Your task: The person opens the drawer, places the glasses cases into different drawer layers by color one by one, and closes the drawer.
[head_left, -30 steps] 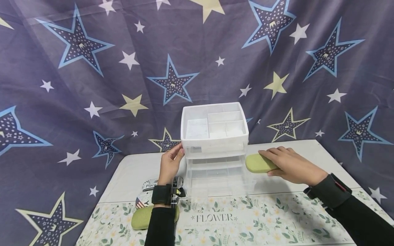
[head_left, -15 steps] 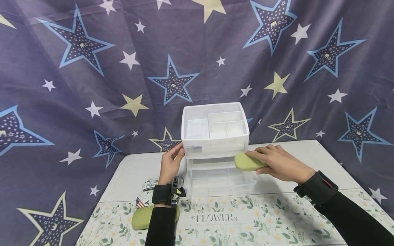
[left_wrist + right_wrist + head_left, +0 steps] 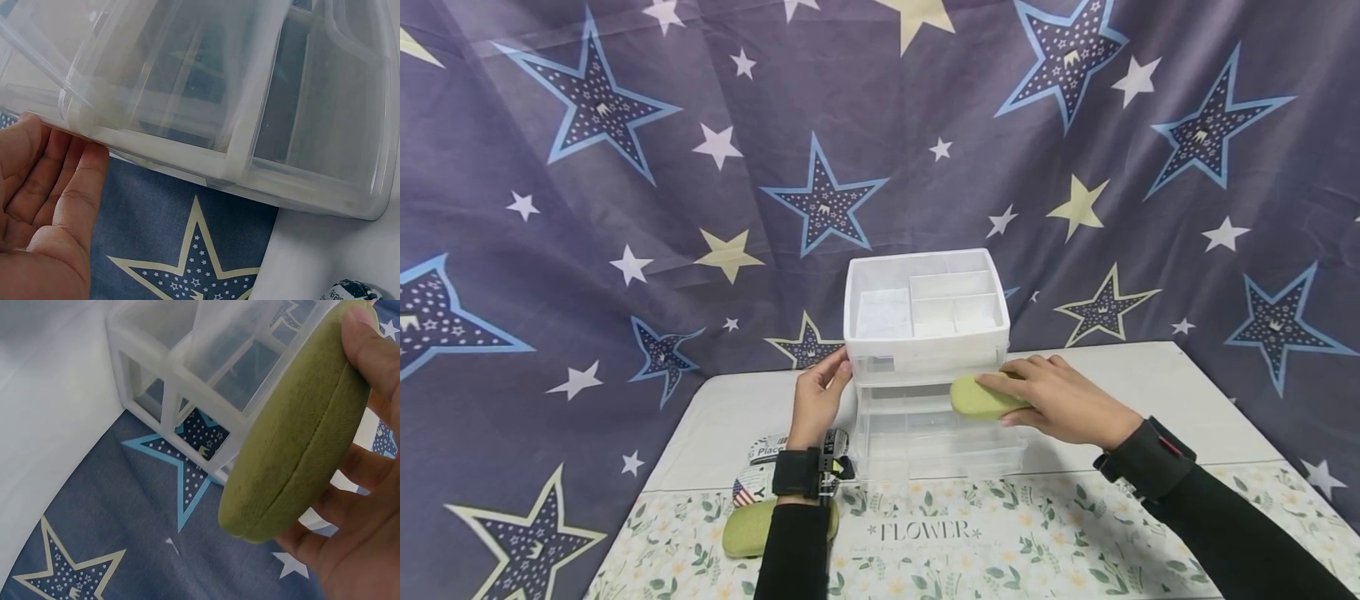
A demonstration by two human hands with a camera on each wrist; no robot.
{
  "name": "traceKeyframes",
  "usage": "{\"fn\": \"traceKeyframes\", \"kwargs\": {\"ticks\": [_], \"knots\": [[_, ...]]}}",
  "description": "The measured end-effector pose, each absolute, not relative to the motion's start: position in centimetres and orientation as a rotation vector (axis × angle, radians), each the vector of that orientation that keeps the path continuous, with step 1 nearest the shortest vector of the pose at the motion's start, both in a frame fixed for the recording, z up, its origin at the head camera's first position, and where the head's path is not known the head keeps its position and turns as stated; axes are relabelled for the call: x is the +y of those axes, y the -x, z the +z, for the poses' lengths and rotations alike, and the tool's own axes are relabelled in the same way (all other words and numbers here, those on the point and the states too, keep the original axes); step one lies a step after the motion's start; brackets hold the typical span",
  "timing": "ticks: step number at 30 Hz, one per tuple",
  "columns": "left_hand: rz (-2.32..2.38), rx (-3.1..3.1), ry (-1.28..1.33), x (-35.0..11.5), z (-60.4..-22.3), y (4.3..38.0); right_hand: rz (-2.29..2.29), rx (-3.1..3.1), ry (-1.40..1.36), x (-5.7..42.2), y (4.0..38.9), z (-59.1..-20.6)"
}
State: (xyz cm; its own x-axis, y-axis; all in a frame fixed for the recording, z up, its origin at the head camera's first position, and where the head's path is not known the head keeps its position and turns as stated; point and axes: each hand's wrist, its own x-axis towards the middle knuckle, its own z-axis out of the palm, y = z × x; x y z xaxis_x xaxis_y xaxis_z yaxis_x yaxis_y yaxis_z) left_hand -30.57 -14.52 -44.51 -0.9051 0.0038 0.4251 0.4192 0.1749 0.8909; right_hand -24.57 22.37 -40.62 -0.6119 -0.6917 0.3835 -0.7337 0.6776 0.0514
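In the head view a translucent plastic drawer unit [image 3: 928,362] stands on the table, with a divided white tray on top. A clear drawer [image 3: 940,437] below juts out toward me. My left hand [image 3: 818,396] touches the unit's left side; in the left wrist view its fairly straight fingertips rest along the plastic edge. My right hand [image 3: 1063,400] grips a green oval case [image 3: 981,397] with a seam along its side, thumb on one face and fingers on the other. The case is above the drawer, in front of the unit.
A second green oval case [image 3: 747,531] lies on the table at the left, partly behind my left forearm. Beside it is a round printed package [image 3: 760,458]. A flower-patterned mat [image 3: 925,554] covers the table's front. A starry cloth [image 3: 820,83] hangs behind.
My right hand has moved left with the green case, from beside the unit's right side to over the pulled-out drawer. My left hand has stayed at the unit's left side.
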Motion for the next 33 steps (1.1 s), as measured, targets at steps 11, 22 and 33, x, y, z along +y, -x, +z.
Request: {"fn": "traceKeyframes", "kwargs": {"ticks": [11, 22, 33], "knots": [[-1.796, -2.141, 0.386, -14.4, -45.2, 31.1, 0.160, -2.468, -1.131, 20.5, 24.8, -40.7], [-1.777, -2.157, 0.349, -14.4, -45.1, 31.1, 0.154, -2.497, -1.136, 18.2, 25.3, -40.0], [-1.796, -2.140, 0.366, -14.5, -45.1, 30.9, 0.204, -2.528, -1.176, 16.4, 26.1, -40.6]]}}
